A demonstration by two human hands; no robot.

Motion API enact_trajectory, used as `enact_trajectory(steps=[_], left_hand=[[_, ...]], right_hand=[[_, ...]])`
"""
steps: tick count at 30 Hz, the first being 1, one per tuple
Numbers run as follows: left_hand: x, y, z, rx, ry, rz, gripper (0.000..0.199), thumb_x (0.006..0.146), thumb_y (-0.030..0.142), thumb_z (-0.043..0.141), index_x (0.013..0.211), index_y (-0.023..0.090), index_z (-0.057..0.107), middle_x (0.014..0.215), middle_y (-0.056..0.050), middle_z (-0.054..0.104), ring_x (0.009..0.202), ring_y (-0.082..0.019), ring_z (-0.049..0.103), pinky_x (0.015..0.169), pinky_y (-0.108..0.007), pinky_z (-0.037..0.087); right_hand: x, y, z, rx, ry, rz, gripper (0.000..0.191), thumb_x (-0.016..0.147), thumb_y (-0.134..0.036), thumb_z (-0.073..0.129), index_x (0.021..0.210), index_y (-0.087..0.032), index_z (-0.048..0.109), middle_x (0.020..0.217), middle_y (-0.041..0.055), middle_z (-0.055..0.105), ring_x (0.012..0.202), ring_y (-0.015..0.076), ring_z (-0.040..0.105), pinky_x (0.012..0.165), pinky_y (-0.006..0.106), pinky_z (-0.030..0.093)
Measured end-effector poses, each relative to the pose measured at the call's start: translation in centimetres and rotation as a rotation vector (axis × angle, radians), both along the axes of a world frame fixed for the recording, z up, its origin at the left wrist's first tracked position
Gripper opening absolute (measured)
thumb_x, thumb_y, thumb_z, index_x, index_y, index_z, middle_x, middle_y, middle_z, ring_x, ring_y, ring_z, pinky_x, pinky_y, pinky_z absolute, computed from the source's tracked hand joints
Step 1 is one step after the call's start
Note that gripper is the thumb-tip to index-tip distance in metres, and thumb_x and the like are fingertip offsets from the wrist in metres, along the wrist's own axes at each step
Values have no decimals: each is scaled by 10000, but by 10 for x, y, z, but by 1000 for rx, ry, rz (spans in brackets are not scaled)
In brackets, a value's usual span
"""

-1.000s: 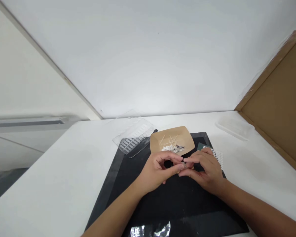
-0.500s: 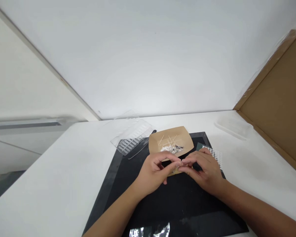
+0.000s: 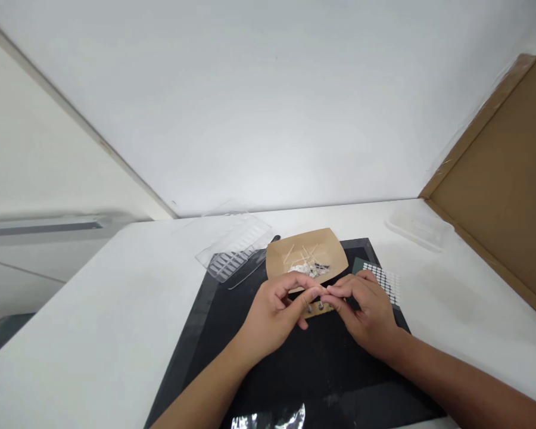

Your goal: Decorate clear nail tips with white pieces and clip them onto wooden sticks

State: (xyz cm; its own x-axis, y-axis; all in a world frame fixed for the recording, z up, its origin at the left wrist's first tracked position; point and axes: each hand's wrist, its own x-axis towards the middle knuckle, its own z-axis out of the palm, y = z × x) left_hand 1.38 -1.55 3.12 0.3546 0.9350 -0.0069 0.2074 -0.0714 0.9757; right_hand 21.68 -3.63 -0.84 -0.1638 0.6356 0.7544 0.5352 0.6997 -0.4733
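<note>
My left hand (image 3: 279, 304) and my right hand (image 3: 361, 304) meet fingertip to fingertip above the black mat (image 3: 290, 369). Thumb and forefinger are pinched on each, and whatever sits between them is too small to make out. Just below the fingertips lies a small tan strip (image 3: 313, 313) with little metallic round pieces on it, partly covered by my hands. Behind the hands stands a brown paper tray (image 3: 277, 256) holding thin sticks (image 3: 310, 252) and a heap of white scraps (image 3: 301, 271). Beside my right hand is a sheet of white oval stickers (image 3: 388, 283), partly hidden.
A clear plastic compartment tray (image 3: 232, 256) rests over the mat's far left corner, next to a thin dark-handled tool (image 3: 250, 274). A translucent lid or box (image 3: 415, 226) sits at the back right. Cardboard (image 3: 495, 173) stands along the right side, and a white wall (image 3: 272, 119) rises behind.
My fingertips have shifted slightly and drawn a little closer in their pinch, so more of the tan strip with its metallic pieces shows below them. The view has moved slightly.
</note>
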Motion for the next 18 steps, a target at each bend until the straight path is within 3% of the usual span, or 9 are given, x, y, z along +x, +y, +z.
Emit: enact_trajectory(steps=[13, 16, 18], left_hand=[[0, 2, -9, -36, -52, 37, 352, 946, 501, 701, 980, 154, 752, 949, -64, 806, 415, -86, 654, 413, -175, 492], [-3, 6, -13, 64, 47, 75, 341, 1006, 483, 621, 1047, 177, 765, 1004, -67, 817, 418, -95, 651, 432, -212, 525], [-7, 11, -18, 257, 158, 105, 298, 1040, 421, 575, 1091, 205, 775, 1063, -65, 818, 579, -137, 736, 546, -239, 595]], right_hand=[[1, -1, 5, -107, 54, 3, 89, 1055, -298, 662, 990, -246, 695, 884, -19, 802, 761, 157, 740, 770, 360, 413], [1, 0, 6, -111, 49, -16, 86, 1046, -291, 674, 978, -243, 694, 894, -22, 801, 760, 157, 736, 784, 363, 418], [2, 1, 6, -111, 43, -33, 76, 1034, -284, 692, 973, -240, 694, 883, -26, 790, 750, 155, 728, 801, 366, 420]])
